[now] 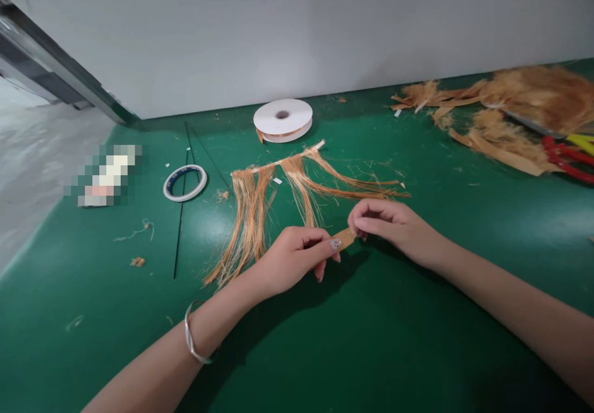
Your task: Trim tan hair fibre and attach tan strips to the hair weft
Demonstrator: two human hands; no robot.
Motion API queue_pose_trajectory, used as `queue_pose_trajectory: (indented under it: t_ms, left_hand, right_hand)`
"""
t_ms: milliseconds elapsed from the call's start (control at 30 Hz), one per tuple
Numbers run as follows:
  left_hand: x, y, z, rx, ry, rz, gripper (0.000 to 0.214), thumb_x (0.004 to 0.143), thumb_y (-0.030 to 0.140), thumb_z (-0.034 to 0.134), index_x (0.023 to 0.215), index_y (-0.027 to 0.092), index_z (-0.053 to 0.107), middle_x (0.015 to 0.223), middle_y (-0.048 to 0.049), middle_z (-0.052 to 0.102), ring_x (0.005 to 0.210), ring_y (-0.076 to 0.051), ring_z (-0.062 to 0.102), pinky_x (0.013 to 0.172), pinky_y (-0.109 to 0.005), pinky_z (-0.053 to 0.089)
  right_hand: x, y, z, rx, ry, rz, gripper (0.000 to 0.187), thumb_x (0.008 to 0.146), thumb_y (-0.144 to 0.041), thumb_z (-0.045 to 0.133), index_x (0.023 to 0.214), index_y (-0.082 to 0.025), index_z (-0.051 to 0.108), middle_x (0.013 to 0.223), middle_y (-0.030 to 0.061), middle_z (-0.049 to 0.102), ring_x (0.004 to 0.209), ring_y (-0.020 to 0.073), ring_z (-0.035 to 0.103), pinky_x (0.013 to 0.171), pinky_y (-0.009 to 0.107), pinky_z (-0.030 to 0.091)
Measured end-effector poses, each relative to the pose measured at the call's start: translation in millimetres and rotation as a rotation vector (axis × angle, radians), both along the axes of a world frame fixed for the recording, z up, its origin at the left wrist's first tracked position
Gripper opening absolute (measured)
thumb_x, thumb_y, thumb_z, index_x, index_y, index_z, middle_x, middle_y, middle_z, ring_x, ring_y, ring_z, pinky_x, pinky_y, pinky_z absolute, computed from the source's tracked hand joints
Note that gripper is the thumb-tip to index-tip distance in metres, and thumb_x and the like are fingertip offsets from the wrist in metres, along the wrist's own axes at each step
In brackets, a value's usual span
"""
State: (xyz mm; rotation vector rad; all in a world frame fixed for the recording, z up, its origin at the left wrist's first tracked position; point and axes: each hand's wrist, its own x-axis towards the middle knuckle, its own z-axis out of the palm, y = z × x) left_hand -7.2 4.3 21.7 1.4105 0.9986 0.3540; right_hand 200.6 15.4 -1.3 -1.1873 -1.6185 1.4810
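Between my hands is a short piece of golden-tan ribbon (346,238). My left hand (301,255) pinches one end of it between thumb and fingers. The fingertips of my right hand (383,224) are closed at its other end. Just beyond them lies a fringe of orange threads (250,208) hanging in bunches from a thin white strip (315,148). Some of the fringe is hidden behind my left hand and forearm.
A white spool of ribbon (283,119) lies near the wall. To the left are a roll of tape (185,183), thin dark rods (177,246) and a blurred-out object (109,174). Frayed ribbon scraps (501,143) and red-handled scissors (568,159) lie at the right.
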Motion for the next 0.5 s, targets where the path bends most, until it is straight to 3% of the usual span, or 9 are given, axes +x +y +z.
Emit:
queue_pose_trajectory:
  t_ms: [300, 500]
  left_hand:
    - [0.8, -1.0, -0.9, -0.003, -0.022, 0.026, 0.035, 0.087, 0.044, 0.049, 0.073, 0.015, 0.061, 0.048, 0.0035, 0.050, 0.043, -0.006, 0.036, 0.044, -0.019, 0.025]
    - [1.1, -1.4, -3.3, 0.018, -0.048, 0.041, 0.035, 0.088, 0.044, 0.048, 0.074, 0.014, 0.060, 0.047, 0.0035, 0.050, 0.045, -0.007, 0.040, 0.048, -0.020, 0.029]
  right_hand:
    - [0.5, 2.6, 0.3, -0.182, 0.256, -0.089, 0.018, 0.081, -0.032, 0.055, 0.071, -0.017, 0.050, 0.071, 0.0006, 0.052, 0.062, 0.0099, 0.047, 0.060, 0.026, 0.038]
    - [3.1, 3.1, 1.7, -0.207, 0.314, -0.107, 0.018, 0.079, -0.028, 0.057, 0.068, -0.018, 0.047, 0.076, 0.0016, 0.051, 0.063, 0.0101, 0.047, 0.059, 0.026, 0.039]
